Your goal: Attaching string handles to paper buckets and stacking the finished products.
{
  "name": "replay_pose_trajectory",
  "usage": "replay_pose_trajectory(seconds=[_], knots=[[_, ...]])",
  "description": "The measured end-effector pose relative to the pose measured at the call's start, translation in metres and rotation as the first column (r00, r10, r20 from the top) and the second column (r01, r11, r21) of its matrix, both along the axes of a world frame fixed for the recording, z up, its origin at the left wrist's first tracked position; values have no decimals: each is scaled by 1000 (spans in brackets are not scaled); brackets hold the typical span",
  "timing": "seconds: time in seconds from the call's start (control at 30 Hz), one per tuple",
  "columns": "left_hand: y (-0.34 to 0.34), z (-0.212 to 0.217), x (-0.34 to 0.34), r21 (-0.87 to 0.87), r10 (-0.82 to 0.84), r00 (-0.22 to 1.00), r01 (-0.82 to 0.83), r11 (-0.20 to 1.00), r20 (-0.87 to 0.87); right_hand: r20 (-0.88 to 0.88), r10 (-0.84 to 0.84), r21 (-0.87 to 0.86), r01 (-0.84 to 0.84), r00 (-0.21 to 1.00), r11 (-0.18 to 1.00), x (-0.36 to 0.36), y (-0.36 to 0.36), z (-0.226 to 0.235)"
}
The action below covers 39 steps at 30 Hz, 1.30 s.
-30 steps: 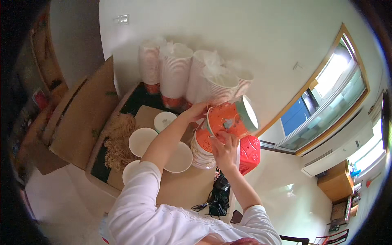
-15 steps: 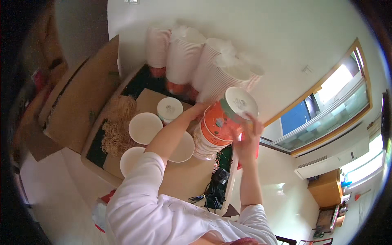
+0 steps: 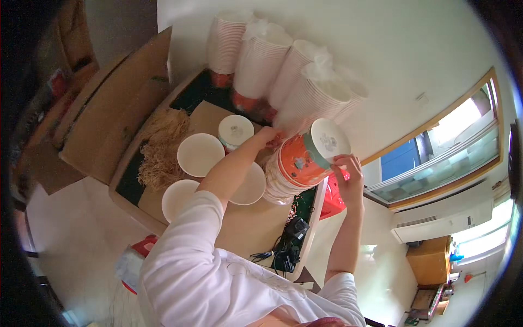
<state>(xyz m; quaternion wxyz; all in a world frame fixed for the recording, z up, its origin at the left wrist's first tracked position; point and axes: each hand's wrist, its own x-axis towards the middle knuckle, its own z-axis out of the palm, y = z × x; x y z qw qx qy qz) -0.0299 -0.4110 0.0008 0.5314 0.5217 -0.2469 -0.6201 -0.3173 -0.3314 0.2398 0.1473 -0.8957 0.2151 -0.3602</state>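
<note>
An orange paper tub with a green band and white base stands upside down on a stack of paper tubs, tilted in this view. My right hand pinches its green edge between thumb and fingers. On the stack's far left side is my left hand, close against the tubs. Its fingers are partly hidden, so their grip does not show. Left of the stack are three open white tubs, one plainly visible and one partly behind my left forearm, plus an upside-down tub.
Tall stacks of white paper tubs line the wall. Shredded brown filler lies at the table's left, beside a large cardboard box. A black adapter with cables lies near the right edge, with a red crate beyond.
My right hand has moved from the tub's upper side to a pinch on its green edge. My left hand stays by the stack. The whole view has shifted slightly.
</note>
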Motion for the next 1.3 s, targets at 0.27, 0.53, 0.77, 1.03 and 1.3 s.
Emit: replay_pose_trajectory(seconds=[0.27, 0.53, 0.77, 1.03, 1.3], knots=[[75, 55, -28, -437, 179, 970, -92, 895, 162, 29, -84, -109, 86, 996, 990, -4, 7, -4], [189, 52, -21, -437, 325, 891, -167, 884, 317, -258, -120, -248, 55, 959, 967, 22, 18, 27], [275, 25, -77, -194, 79, 383, 271, 943, 920, -386, -195, -317, 69, 902, 946, 31, -4, -18], [325, -2, -139, 28, -93, 150, 384, 923, 984, -373, -163, -330, 34, 913, 943, 35, -6, -20], [383, 39, -101, -395, 388, 136, 34, 918, 912, -412, -261, -380, 96, 873, 920, 48, 11, -23]])
